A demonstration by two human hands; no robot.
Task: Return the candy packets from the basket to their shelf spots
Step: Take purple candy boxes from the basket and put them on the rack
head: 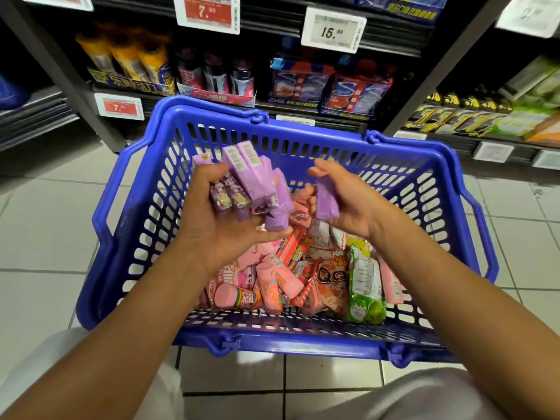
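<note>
From the head view, you are partway in at best: nothing here shows a packet back on a shelf, and the blue basket [145,204] on the tiled floor holds plenty of stock. Your left hand [218,228] has its fingers wrapped round a fanned bunch of purple packets [254,180], held above the middle of the basket. Your right hand [348,204] pinches a single purple packet [326,199] between thumb and fingers, just beside that bunch and apart from it. My reading is that you are gathering the purple ones into one handful before turning to the shelf; every placement is yet to come.

In the basket, the near half is crowded. Pink packets [278,280] lie heaped at the left and centre, a pink tube with a rainbow band [236,297] rests against the near wall, an orange-red bag [330,286] sits right of centre, and a green bag [365,289] stands on end beside it. The far half, under your hands, looks mostly bare mesh.

The shelves [303,86] ahead carry boxed goods, but I cannot tell which slot belongs to the purple packets.
</note>
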